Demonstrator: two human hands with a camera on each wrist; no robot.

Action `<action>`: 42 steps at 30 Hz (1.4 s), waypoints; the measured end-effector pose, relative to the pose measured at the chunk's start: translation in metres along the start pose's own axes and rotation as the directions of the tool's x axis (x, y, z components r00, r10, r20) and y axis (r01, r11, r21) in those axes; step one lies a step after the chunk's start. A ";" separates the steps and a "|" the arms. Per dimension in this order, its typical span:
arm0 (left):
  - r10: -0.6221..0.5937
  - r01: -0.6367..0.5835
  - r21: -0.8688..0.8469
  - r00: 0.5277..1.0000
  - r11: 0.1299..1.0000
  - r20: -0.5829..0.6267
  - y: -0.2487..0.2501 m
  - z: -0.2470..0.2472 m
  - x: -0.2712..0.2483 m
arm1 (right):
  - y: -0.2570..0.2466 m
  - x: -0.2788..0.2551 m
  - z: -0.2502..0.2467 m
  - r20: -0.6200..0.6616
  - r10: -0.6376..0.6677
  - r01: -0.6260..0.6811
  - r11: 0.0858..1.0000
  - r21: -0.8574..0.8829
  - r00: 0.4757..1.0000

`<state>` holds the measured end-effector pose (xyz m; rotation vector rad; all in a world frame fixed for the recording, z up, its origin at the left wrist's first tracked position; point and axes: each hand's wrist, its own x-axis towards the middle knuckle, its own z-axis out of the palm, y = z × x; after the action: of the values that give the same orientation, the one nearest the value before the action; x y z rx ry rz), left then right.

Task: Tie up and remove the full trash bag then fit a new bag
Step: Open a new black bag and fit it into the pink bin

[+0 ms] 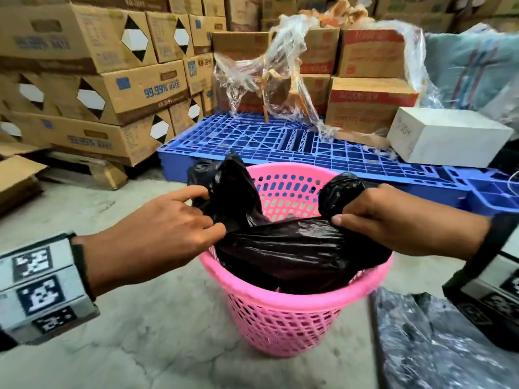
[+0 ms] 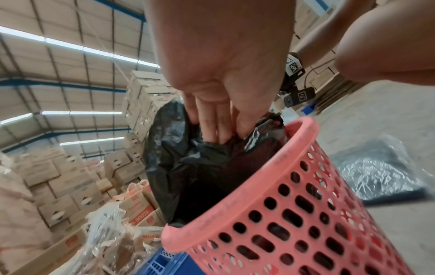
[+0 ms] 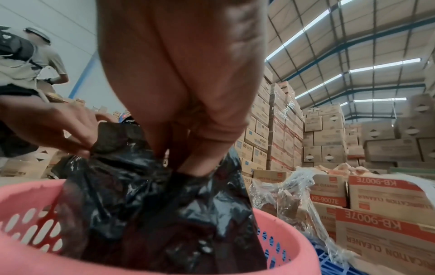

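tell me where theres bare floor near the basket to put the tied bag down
Bare concrete lies left of the basket, between it and the cartons, and in front of it. The right is crowded: a plastic-wrapped bundle lies beside the basket. Behind, the pallet has open deck between the plastic wrap and the white box.
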<state>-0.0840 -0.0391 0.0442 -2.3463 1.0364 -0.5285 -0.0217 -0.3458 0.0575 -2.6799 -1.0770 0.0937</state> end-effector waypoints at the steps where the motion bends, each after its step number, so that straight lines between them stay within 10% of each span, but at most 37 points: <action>1: 0.047 -0.046 0.034 0.998 0.998 -0.030 -0.002 -0.001 0.002 | 0.002 0.002 -0.001 -0.027 0.005 -0.007 0.999 -0.039 1.000; 5: 0.323 -0.303 0.129 0.927 0.944 -0.188 -0.009 0.002 0.011 | 0.006 0.006 -0.014 0.007 0.087 -0.084 0.977 -0.194 0.996; 10: 0.481 -0.485 -0.008 0.869 0.874 -0.114 -0.022 -0.012 0.034 | 0.010 0.007 -0.017 0.233 0.182 -0.090 0.929 -0.359 0.955; 15: 0.005 0.016 -0.235 0.996 0.972 0.086 -0.026 -0.014 0.039 | 0.010 0.002 -0.023 0.198 0.271 -0.175 0.899 -0.400 0.942; 17: -0.306 0.370 -0.441 0.928 0.818 0.212 -0.025 -0.007 0.032 | 0.015 -0.002 -0.024 0.138 0.280 -0.203 0.890 -0.409 0.950; 20: -0.466 0.585 -0.531 0.810 0.613 0.355 -0.012 -0.003 0.021 | 0.019 -0.011 -0.016 0.076 0.260 -0.207 0.888 -0.411 0.963; 27: -0.454 0.742 -0.517 0.670 0.427 0.587 0.017 -0.012 -0.006 | 0.010 -0.039 -0.016 0.069 0.240 -0.215 0.943 -0.254 0.968; 37: -0.477 0.674 -0.421 0.733 0.607 0.485 0.052 0.012 -0.028 | 0.027 -0.076 0.023 -0.023 0.243 -0.242 0.949 -0.200 0.970; 42: -0.529 0.727 -0.515 0.685 0.453 0.501 0.042 0.028 -0.036 | 0.052 -0.081 0.046 -0.183 0.223 -0.242 0.966 -0.087 0.957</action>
<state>-0.1157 -0.0277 -0.0081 -3.3806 0.1195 -0.0113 -0.0522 -0.4285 -0.0029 -2.8397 -0.7321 -0.1561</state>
